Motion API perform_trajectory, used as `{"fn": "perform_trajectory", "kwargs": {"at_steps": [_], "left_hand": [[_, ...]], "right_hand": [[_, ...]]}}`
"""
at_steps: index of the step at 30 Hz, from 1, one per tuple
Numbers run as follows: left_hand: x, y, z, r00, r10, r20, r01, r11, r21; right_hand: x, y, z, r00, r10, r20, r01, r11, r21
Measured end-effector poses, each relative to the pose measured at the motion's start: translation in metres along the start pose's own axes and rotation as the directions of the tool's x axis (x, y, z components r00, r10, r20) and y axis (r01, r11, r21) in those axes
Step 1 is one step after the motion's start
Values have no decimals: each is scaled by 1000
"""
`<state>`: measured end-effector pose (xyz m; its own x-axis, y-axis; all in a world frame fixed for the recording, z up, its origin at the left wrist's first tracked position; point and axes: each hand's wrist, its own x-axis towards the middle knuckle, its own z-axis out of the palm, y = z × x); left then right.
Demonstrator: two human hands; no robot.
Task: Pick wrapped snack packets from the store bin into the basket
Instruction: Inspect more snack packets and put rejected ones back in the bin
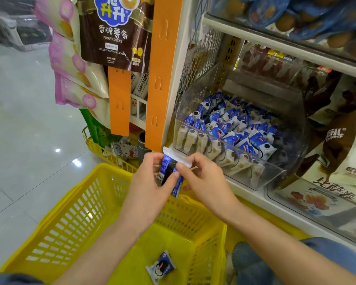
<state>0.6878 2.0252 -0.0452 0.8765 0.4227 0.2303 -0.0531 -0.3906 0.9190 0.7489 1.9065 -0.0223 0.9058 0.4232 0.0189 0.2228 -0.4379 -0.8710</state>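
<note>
A: While both hands pinch the packets (170,171), how firm is that hold?

B: The left hand (146,188) is clamped on them from the side, thumb across the front. The right hand (206,177) nips the white crimped end with its fingertips. It looks like more than one packet, but I cannot tell how many.

A: Where are they against the basket (56,221)?

B: Over its far rim, not its middle. One packet (160,266) lies on the basket floor.

A: So the risk?

B: I judge that letting go here could drop a packet on the rim and outside. The glossy wrap may also slip, since the right hand holds only the seam. The bin (230,128) sits just beyond the basket, well stocked.
</note>
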Motion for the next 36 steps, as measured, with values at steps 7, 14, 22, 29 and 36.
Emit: {"fn": "perform_trajectory", "kwargs": {"at_steps": [7,14,22,29,36], "left_hand": [[2,-10,-1,993,-11,121,8,1000,26],[-2,-6,-5,993,64,104,-92,954,284],[-1,0,-9,992,97,76,-120,903,412],[3,-3,-11,999,37,28,-43,963,267],[5,-2,-5,1000,12,6,-13,985,171]], "right_hand": [[-3,2,-2,981,-194,19,193,947,-257],[-8,-3,-2,933,-341,113,355,827,-437],[-2,-5,5,967,20,255,-10,999,-41],[0,-8,2,953,-14,304,16,1000,-3],[2,-7,-2,969,-20,248,29,999,-32]]}}
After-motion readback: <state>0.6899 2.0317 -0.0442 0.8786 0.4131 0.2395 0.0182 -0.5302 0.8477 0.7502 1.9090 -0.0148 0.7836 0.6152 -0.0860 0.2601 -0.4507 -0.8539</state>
